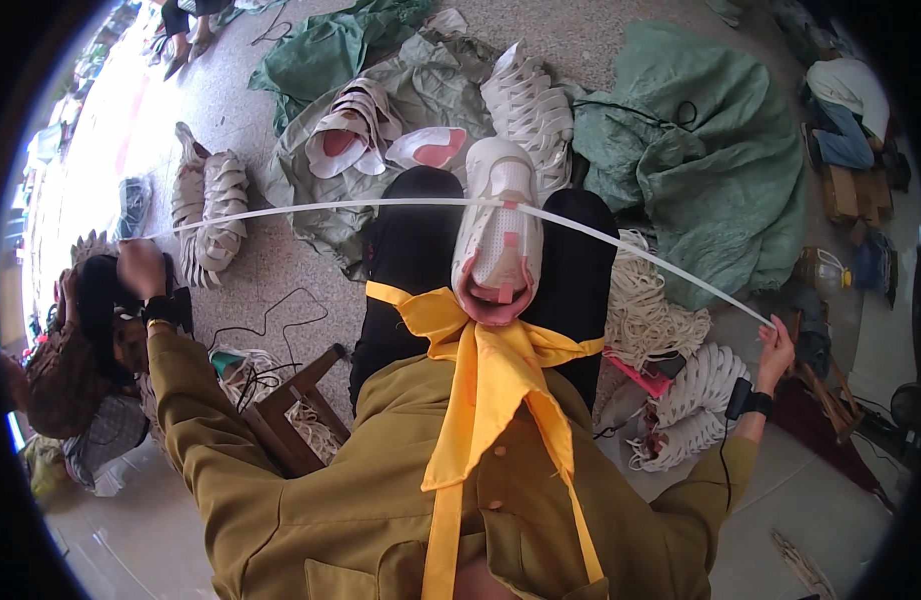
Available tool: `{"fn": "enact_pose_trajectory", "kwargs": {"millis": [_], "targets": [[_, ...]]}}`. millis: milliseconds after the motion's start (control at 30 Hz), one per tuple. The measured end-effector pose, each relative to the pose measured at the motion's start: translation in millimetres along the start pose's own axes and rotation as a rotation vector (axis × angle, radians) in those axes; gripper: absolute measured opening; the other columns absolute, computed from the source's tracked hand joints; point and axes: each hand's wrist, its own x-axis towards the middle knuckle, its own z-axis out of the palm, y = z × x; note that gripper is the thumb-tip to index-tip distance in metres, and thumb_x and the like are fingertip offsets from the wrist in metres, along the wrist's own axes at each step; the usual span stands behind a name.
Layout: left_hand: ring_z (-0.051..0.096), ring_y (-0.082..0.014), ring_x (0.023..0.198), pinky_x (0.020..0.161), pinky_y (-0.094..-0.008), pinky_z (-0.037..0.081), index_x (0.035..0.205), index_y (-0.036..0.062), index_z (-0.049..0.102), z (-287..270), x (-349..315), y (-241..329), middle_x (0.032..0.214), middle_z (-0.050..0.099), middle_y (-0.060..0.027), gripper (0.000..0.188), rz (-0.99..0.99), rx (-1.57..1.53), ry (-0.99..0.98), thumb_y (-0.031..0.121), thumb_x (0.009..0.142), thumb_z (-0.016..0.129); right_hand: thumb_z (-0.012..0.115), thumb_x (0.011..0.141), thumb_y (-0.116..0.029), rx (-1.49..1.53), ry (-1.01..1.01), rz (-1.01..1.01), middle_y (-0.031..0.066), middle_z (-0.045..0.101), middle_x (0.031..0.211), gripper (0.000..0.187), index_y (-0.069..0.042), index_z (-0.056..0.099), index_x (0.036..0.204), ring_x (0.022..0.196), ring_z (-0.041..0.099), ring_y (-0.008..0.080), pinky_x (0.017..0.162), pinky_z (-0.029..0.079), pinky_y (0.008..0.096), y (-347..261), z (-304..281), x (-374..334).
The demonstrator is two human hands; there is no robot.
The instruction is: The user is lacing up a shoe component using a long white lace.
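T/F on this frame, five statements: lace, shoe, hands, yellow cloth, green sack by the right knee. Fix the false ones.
1. The lace crosses the shoe. True.
2. The right hand grips the shoe. False: it pinches the lace, off to the right.
3. The shoe's toe points at the wearer's body. False: it points away; the pink-lined opening is nearer the body.
4. The left hand is out to the left of the shoe. True; its fingers are blurred.
5. The yellow cloth lies on the green sack. False: it hangs at the wearer's front.
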Motion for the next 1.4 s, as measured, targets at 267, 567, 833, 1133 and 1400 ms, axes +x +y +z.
{"fn": "enact_pose_trajectory", "kwargs": {"millis": [267, 567, 833, 1133, 1400], "targets": [[0.07, -0.039, 0.087, 0.079, -0.0475, 0.053, 0.103, 0.0041, 0.064, -10, 7, 9, 0.091, 0.072, -0.0155, 0.014, 0.062, -0.064, -0.068, 0.012, 0.092, 0.064, 0.055, 0.104, -0.003, -0.106, -0.028, 0.192, 0.0131, 0.073, 0.09, 0.019, 0.006, 0.07, 0.113, 0.073, 0.074, 0.0184, 0.065, 0.061, 0.0306, 14, 0, 9], [0.071, -0.0375, 0.084, 0.078, -0.0473, 0.053, 0.1, 0.0019, 0.065, -2, 15, 16, 0.087, 0.073, -0.0148, 0.014, 0.118, -0.058, -0.185, 0.013, 0.091, 0.067, 0.061, 0.104, -0.017, -0.077, -0.251, 0.384, 0.0094, 0.07, 0.076, 0.025, 0.005, 0.07, 0.096, 0.063, 0.071, 0.0162, 0.054, 0.059, 0.0294, 50, 14, -5], [0.07, -0.0272, 0.079, 0.075, -0.0414, 0.053, 0.098, 0.0011, 0.069, -21, 30, 93, 0.083, 0.072, -0.0135, 0.018, 0.179, -0.147, -0.221, 0.018, 0.092, 0.067, 0.061, 0.106, -0.024, 0.334, -0.403, 0.438, 0.0074, 0.07, 0.08, 0.029, 0.003, 0.071, 0.101, 0.065, 0.069, 0.0139, 0.06, 0.058, 0.0287, -22, 46, 7], [0.064, -0.0109, 0.077, 0.069, -0.0296, 0.051, 0.092, 0.0038, 0.072, -99, -101, 246, 0.081, 0.069, -0.0035, 0.009, 0.133, -0.678, -1.263, 0.012, 0.089, 0.074, 0.064, 0.103, -0.01, 1.009, -0.303, 0.433, 0.0144, 0.071, 0.115, 0.03, 0.009, 0.066, 0.126, 0.1, 0.07, 0.0169, 0.093, 0.058, 0.029, -200, 110, -58], [0.072, -0.0139, 0.102, 0.084, -0.0287, 0.058, 0.089, -0.0014, 0.057, -124, -211, 366, 0.105, 0.076, -0.0127, 0.011, 0.158, -1.261, -1.417, -0.003, 0.096, 0.065, 0.066, 0.1, -0.01, 0.637, -0.794, -0.019, 0.0098, 0.071, 0.098, 0.02, 0.0, 0.074, 0.116, 0.077, 0.068, 0.0149, 0.07, 0.056, 0.0283, -369, 193, -103]]}}
